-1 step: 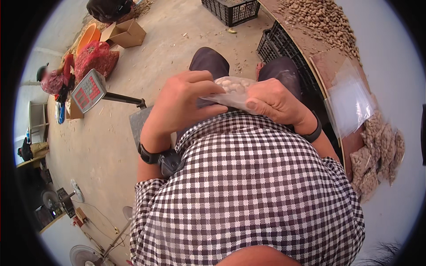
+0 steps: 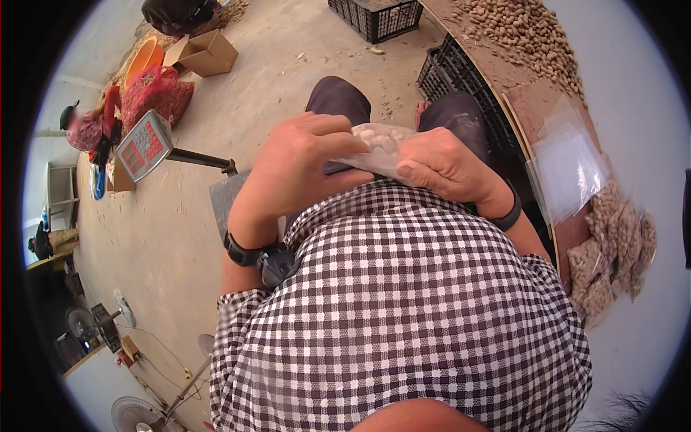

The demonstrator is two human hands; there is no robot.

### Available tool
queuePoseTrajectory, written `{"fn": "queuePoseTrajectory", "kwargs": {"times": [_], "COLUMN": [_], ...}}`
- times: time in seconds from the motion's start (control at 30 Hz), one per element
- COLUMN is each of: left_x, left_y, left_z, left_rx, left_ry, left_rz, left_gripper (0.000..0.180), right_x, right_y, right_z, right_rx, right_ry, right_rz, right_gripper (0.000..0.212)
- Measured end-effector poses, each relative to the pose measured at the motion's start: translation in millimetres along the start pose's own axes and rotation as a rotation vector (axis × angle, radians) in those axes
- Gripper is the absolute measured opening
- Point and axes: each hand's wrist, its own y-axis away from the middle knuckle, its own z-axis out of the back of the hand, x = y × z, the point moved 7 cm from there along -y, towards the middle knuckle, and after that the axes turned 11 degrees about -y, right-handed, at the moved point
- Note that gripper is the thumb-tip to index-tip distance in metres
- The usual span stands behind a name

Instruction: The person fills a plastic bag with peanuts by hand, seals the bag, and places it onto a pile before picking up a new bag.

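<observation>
In front of my waist I hold a clear plastic bag (image 2: pixel 381 138) with pale, unshelled peanuts inside. My left hand (image 2: pixel 306 162) has its fingers curled over the left end of the bag's edge, with the thumb below. At the other end, my right hand (image 2: pixel 446 164) pinches the edge, its thumb lying along the plastic. The edge between the hands is pulled into a flat strip. Both hands cover the bag's ends, and its underside is hidden.
A peanut heap (image 2: pixel 518 32) and flat plastic bags (image 2: pixel 568 162) lie on the right table, beside filled bags (image 2: pixel 612 245). Black crates (image 2: pixel 378 20) stand ahead. To my left is a scale display (image 2: pixel 144 147); beyond it are a red mesh sack (image 2: pixel 155 101), a carton (image 2: pixel 205 56) and a person (image 2: pixel 90 129).
My left hand has shifted very slightly to the right along the bag's edge. My right hand stays almost still.
</observation>
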Motion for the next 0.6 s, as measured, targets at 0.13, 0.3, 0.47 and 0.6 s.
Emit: {"fn": "queuePoseTrajectory", "kwargs": {"times": [0.13,0.3,0.47,0.6], "left_x": [-22.3,-25.3,-35.3,-43.5], "left_y": [-9.0,-8.7,-4.2,-0.5], "left_z": [-8.9,-22.1,-34.2,-32.2], "left_rx": [0.054,0.14,0.229,0.214], "left_ry": [0.196,0.398,0.493,0.419], "left_rz": [-0.064,-0.057,-0.066,-0.087], "left_gripper": [0.024,0.023,0.021,0.017], "right_x": [-0.2,2.7,12.0,16.3], "right_y": [0.0,9.0,17.4,24.6], "right_z": [-13.8,-19.1,-21.2,-22.2], "right_rx": [0.059,0.059,0.128,0.08], "right_ry": [0.027,0.05,0.065,0.052], "right_rz": [0.0,0.033,0.022,0.109], "right_gripper": [0.031,0.032,0.034,0.034]}}
